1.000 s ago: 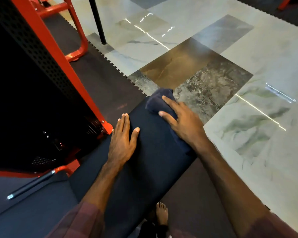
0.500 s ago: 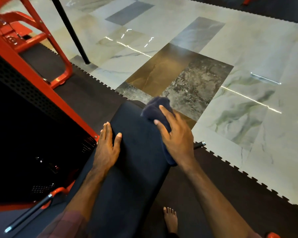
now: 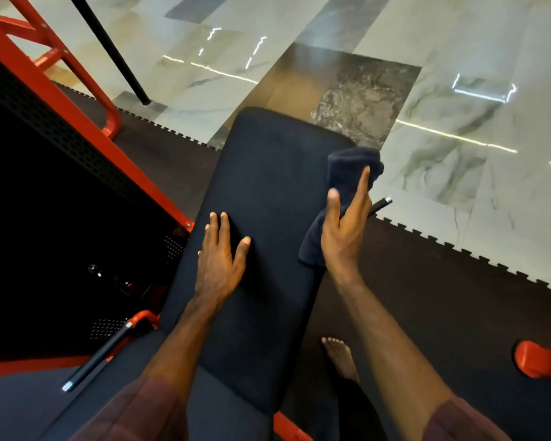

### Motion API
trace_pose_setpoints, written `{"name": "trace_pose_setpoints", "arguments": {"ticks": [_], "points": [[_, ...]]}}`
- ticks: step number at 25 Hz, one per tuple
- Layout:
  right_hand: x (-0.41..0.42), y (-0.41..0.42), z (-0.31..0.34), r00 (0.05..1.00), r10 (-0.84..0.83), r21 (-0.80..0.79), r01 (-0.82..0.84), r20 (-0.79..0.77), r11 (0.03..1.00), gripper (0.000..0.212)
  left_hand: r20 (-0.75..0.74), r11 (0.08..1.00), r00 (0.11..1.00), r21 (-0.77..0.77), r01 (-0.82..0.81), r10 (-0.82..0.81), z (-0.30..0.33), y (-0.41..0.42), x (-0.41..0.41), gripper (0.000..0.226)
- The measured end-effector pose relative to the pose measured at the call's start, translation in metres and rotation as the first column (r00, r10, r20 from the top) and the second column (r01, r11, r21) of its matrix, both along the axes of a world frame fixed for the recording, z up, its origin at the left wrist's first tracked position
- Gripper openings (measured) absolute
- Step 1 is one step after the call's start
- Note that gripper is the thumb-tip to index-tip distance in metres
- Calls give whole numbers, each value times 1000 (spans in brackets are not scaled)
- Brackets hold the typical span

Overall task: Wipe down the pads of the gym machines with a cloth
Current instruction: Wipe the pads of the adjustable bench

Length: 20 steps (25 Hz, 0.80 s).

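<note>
A long black bench pad of a gym machine runs from the bottom middle up to the tiled floor. My left hand lies flat on the pad's left side, fingers straight and spread. My right hand is at the pad's right edge, pressing a dark blue cloth against that edge, fingers extended and thumb over the cloth. The cloth bunches above my fingertips and hangs below my palm.
A red machine frame with a black perforated cover stands at the left. A black handle bar sticks out at lower left. Dark rubber mat meets marble tiles. My bare foot and a red machine foot are at the right.
My right hand slid the cloth from the pad's far top end over to its right edge. My left hand stayed flat on the pad. The camera view shifted.
</note>
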State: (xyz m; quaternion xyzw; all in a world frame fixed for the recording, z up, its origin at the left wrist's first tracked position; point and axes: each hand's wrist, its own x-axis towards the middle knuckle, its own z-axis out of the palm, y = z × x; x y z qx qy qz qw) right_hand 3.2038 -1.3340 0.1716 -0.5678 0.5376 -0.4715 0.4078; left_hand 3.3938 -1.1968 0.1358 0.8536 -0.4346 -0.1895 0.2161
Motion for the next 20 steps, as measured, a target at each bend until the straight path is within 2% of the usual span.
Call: {"name": "trace_pose_setpoints", "arguments": {"ticks": [3,6,8,11,13,15,17,20], "points": [[6,24,-27,998,-52,-17,53,25,998,69,-31,999,999,-10,40,-40,-22,27,-6,79],[2,111,-74,995,-69,82,75,-71,994,72,-41,998,998,-56,39,-41,-38,49,-19,76],[-3,152,-86,993,-41,88,50,-107,995,72,-27,996,998,-70,49,-51,-51,64,-28,76],[-3,130,-82,994,-95,9,95,-49,995,58,-3,996,998,-52,70,-70,-69,88,-37,78],[-1,106,-76,992,-126,-28,127,22,992,57,-9,996,997,-40,78,-79,-76,102,-37,78],[0,118,-91,989,-146,-16,146,-7,989,58,-19,996,995,-9,94,-94,-83,116,-38,77],[1,164,-124,988,-149,61,151,-40,987,61,-11,994,994,13,113,-113,-92,132,-39,76],[0,258,-169,989,-137,282,147,-58,948,70,-5,990,990,25,138,-138,-107,156,-42,76]]}}
